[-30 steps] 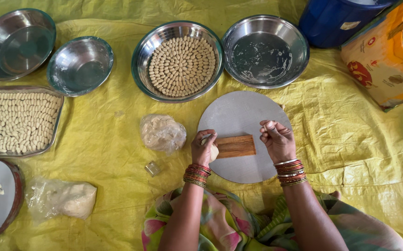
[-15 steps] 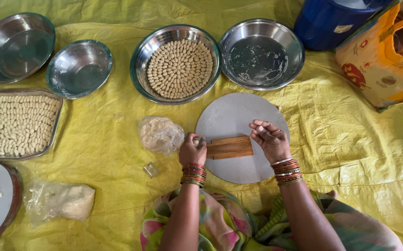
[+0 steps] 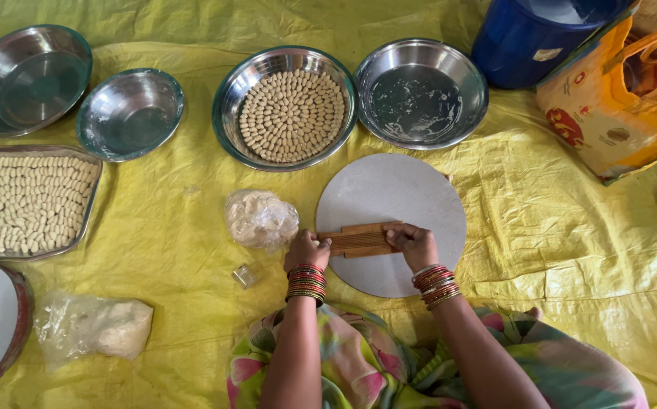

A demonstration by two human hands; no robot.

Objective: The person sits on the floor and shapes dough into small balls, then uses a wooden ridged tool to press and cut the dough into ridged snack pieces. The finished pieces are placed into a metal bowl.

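A small ridged wooden board (image 3: 358,240) is laid flat on the near-left part of a round grey board (image 3: 404,197), its long axis running left to right. Its left end is gripped by the closed left hand (image 3: 307,250); its right end is pressed under the curled fingers of the right hand (image 3: 413,245). Both grips are equally near.

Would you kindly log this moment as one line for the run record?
left hand: grips ridged wooden board | right hand: on board's right end | board: on round grey slab | bagged dough: left of slab
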